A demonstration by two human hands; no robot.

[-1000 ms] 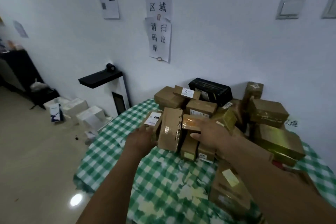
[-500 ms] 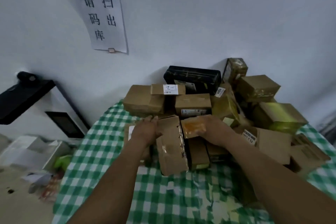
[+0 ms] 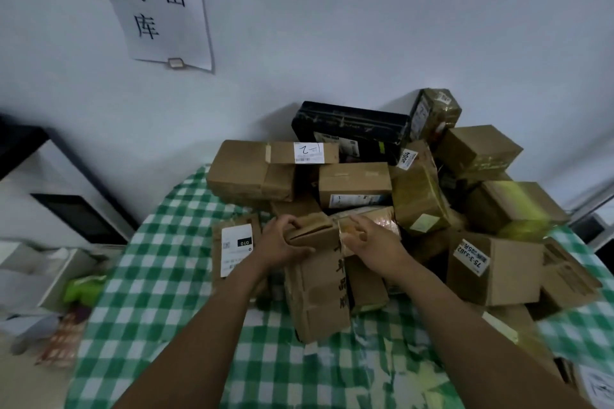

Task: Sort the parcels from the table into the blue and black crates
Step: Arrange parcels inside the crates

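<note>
**Parcels [image 3: 415, 196] heaped against the wall, both hands at the front of the pile**

Parcels lie piled on the table [image 3: 159, 276], which wears a green-and-white checked cloth, at its far side by the wall. The left hand [image 3: 279, 242] grips the top edge of a tall brown box [image 3: 315, 295] standing at the front, fingers curled over the rim and thumb on its face. Dark characters run down that box's right side, too blurred to read. The right hand [image 3: 372, 239] lies on a tape-wrapped parcel [image 3: 378, 214] just beside it, fingers bent over its near end. Whether it truly grips cannot be told.

Left of the hands, a flat parcel [image 3: 236, 249] bears a white label with "010" on a black patch, and its smaller print is illegible. Behind, a long carton [image 3: 252, 173] carries a label handwritten "2-1" above a barcode. A black parcel [image 3: 349, 124] at the back has labels too dark to read. A tag reading something like "J004" sits on the box to its right. At the right, a plain carton [image 3: 498, 276] shows an upside-down label beginning "75-3".

On the wall a paper sign [image 3: 159, 3], cut off at the top, shows 码, 出 and 库. The lower right corner is smeared.
</note>
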